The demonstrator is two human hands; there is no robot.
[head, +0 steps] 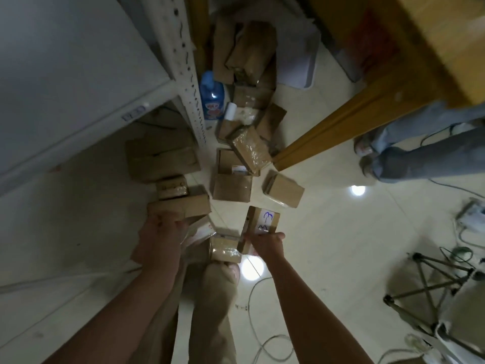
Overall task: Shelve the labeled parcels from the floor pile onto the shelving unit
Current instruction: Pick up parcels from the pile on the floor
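Grips a brown parcel [263, 221] in the right hand [265, 244], thumb laid across the near end of its top face and fingers curled round the left side. Shows on that face a white label with blue handwriting. Holds it tilted, low over the pale floor [328, 232], just beside the floor pile [283, 189] and well apart from the shelving unit [65, 74]; cannot tell lifted from resting.

Clasps a second cardboard parcel [183, 207] in the left hand [158, 232], fingers wrapped over its near edge, with a smaller taped box [172, 189] against its far side; cannot tell stacked from merely adjacent.

Stands over more parcels strewn from the feet toward the white shelving unit, with its perforated upright [189, 82] at upper left. Counts among the pile a tape-wrapped box [250, 149] tilted on an open carton [228, 161], a plain box [231, 187] just nearer, and another box [225, 249] touching the trouser leg [210, 311].

Finds a blue bottle [211, 95] beside the upright, a wooden beam [341, 122] right of the pile, a second person's jeans [420, 153] beyond that, and pale cables [262, 337] looping over the floor.
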